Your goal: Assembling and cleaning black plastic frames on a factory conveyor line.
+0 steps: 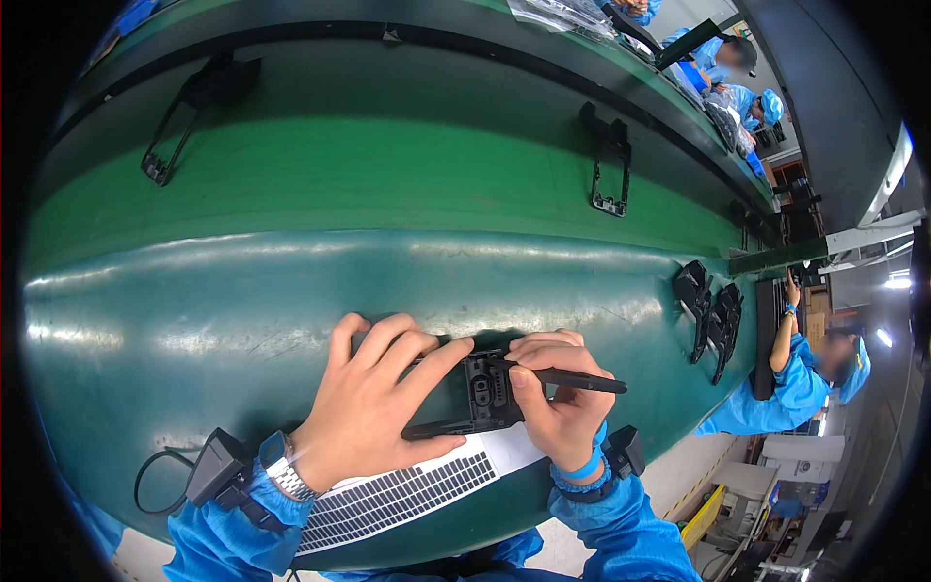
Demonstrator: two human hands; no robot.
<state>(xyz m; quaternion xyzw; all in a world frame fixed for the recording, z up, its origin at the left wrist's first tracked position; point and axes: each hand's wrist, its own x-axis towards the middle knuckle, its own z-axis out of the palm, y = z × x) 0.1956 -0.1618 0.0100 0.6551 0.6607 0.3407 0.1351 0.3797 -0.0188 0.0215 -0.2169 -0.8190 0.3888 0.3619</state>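
A black plastic frame (pixel 490 390) lies on the green table in front of me, its thin rails running left under my fingers. My left hand (pixel 373 407) grips it across the rails, thumb on the near side and index finger on the far side. In my right hand (pixel 562 393) is a slim black pen-shaped tool (pixel 592 380), its tip at the frame's blocky end and partly hidden by my fingers. Beneath both hands and the frame lies a white sheet with rows of small black rectangles (pixel 407 500).
Two black plastic parts (pixel 691 296) (pixel 722 320) lie to the right. Across a green belt (pixel 407 165) sit similar frames (pixel 609 170) (pixel 175 136). A black box with a cable (pixel 218 470) is at my left wrist. A co-worker in blue (pixel 790 388) is on the right.
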